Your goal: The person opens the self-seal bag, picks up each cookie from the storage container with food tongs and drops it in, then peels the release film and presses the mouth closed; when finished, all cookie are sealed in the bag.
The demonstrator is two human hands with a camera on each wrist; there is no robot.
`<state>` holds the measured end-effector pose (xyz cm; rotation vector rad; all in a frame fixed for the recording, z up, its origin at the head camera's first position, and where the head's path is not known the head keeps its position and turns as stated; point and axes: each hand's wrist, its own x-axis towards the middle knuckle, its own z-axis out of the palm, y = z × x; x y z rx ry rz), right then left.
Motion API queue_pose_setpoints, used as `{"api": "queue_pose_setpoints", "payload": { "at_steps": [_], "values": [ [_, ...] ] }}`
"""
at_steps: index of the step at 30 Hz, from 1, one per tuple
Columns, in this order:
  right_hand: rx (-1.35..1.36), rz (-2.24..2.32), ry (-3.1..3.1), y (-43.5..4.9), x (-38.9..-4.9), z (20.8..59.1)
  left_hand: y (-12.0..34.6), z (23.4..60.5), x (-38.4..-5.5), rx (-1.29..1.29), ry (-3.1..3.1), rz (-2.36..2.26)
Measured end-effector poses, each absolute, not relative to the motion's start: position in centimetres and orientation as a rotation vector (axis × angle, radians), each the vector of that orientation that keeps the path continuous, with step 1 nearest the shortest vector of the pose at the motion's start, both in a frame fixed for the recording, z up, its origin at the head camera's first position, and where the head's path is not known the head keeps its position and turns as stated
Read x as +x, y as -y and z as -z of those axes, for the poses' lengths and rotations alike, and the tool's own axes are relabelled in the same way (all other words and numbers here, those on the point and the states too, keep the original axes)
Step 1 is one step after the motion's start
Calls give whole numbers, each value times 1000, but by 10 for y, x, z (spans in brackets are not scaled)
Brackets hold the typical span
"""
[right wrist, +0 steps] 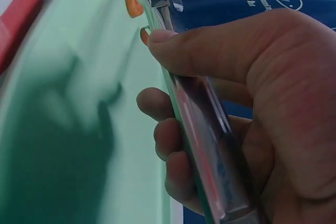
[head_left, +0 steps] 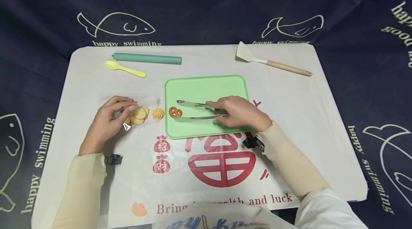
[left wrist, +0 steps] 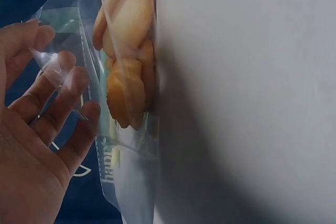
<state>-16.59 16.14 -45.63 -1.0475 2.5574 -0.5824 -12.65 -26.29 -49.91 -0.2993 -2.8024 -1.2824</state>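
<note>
My left hand (head_left: 107,120) pinches the film of a clear plastic bag (left wrist: 128,153) between thumb and index finger; the other fingers are loosely bent. Inside the bag lie several pale biscuits (head_left: 139,115). A swirl cookie (head_left: 157,113) sits between these biscuits and the tray; whether the bag covers it I cannot tell. My right hand (head_left: 239,112) grips metal tongs (right wrist: 207,145), their arms spread and pointing left over the green tray (head_left: 206,86). A small brown pretzel (head_left: 175,112) is at the tray's left side, by the tips of the tongs.
Toward the back left of the white table (head_left: 77,89) lie a teal stick (head_left: 146,58) and a yellow spoon (head_left: 125,68). A white spatula with a wooden handle (head_left: 273,63) lies at the back right. Dark blue printed cloth (head_left: 206,14) surrounds the table.
</note>
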Motion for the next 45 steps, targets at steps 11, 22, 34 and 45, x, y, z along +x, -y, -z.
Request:
{"api": "queue_pose_setpoints", "payload": {
  "at_steps": [11,22,34,45],
  "values": [
    [-1044,612,-2577,-171,-159,465,261,501,-126,-304,2801,1310],
    [-1099,599,-2613,-160,-157,479,260,500,-124,-295,2808,1299],
    [-1184,590,-2645,-152,-151,485,261,501,-123,-317,2782,1293],
    [-1144,690,-2643,-163,-150,489,262,501,-124,-287,2808,1282]
  ]
}}
